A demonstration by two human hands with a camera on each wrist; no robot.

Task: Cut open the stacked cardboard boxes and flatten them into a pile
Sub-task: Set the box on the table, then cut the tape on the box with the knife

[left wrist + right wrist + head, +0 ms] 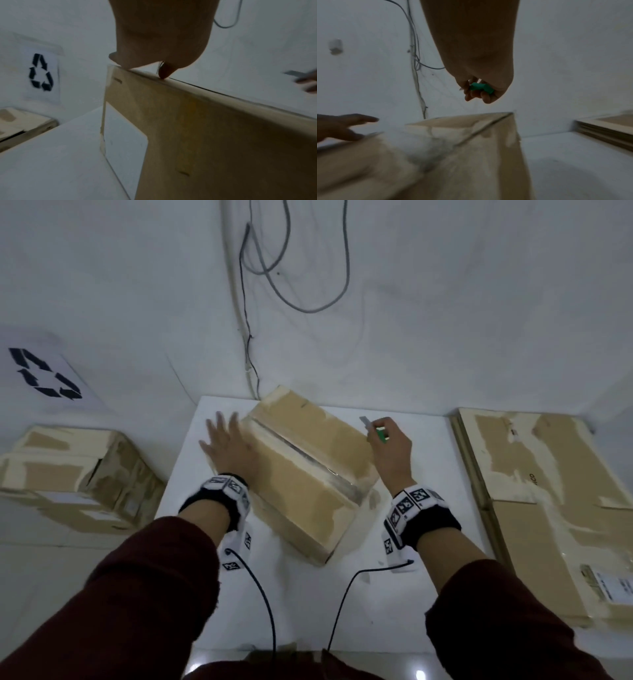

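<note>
One box [301, 470] sits on the counter [404, 594] in front of you, its long axis running from about 11 o'clock to 5 o'clock, with the taped seam [301, 457] following that same line along the top. Your left hand [227, 446] lies spread flat with straight fingers against the box's 9 o'clock side, near the top edge. Your right hand [390, 446] is curled round the green cutter [380, 435], blade [365, 422] out, hovering just off the box's 2 o'clock edge, apart from the cardboard; it is the nearer hand to the seam's far end. The box is closed, so you cannot tell what it holds. Flattened cardboard [548, 508] lies at 3 o'clock; uncut stacked boxes [75, 474] wait at 9 o'clock.
</note>
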